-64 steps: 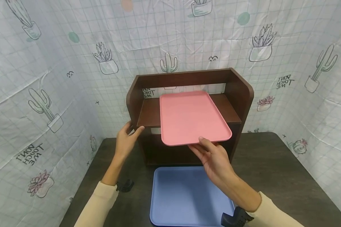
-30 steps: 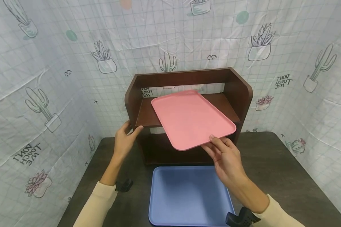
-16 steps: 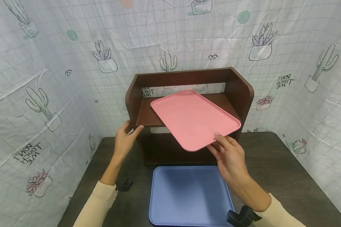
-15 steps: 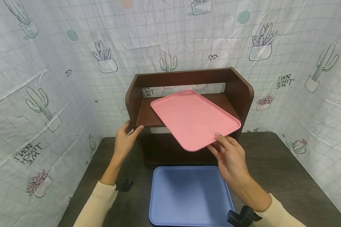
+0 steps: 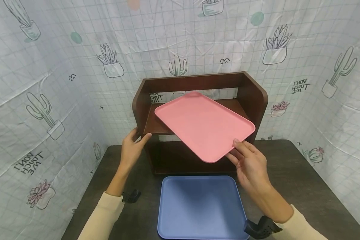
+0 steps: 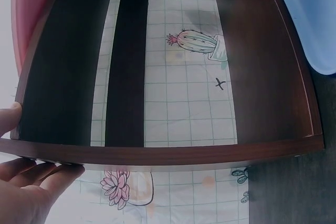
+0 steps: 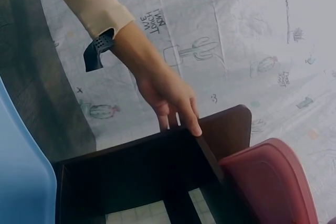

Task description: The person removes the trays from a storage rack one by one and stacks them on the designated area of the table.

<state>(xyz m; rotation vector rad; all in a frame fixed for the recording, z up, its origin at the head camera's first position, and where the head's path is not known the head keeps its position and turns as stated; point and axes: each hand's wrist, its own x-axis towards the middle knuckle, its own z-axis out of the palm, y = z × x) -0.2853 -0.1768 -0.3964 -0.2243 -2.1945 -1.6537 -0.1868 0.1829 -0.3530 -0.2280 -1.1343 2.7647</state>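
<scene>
A pink tray [image 5: 202, 125] slants across the upper level of a dark brown two-level wooden shelf [image 5: 195, 81], its far corner over the board and its near corner jutting out past the front. My right hand [image 5: 252, 165] pinches the tray's near right edge, thumb on top and fingers underneath. At the shelf's left side, my left hand [image 5: 131, 150] grips the upright, the thumb at the upper board's front and the fingers along the outer face, as the left wrist view confirms. The right wrist view also catches this left hand [image 7: 170, 93] and the pink tray [image 7: 273, 177].
On the dark table [image 5: 291, 186], a blue tray [image 5: 202, 206] lies flat in front of the shelf, below the pink tray. White cloth [image 5: 213, 43] printed with cacti encloses the back and both sides. The lower shelf level [image 5: 183, 160] sits behind the blue tray.
The pink tray has turned from nearly straight to slanted, its near end swinging right and its far left corner shifting left. My right hand moved right with it; the left hand stayed put.
</scene>
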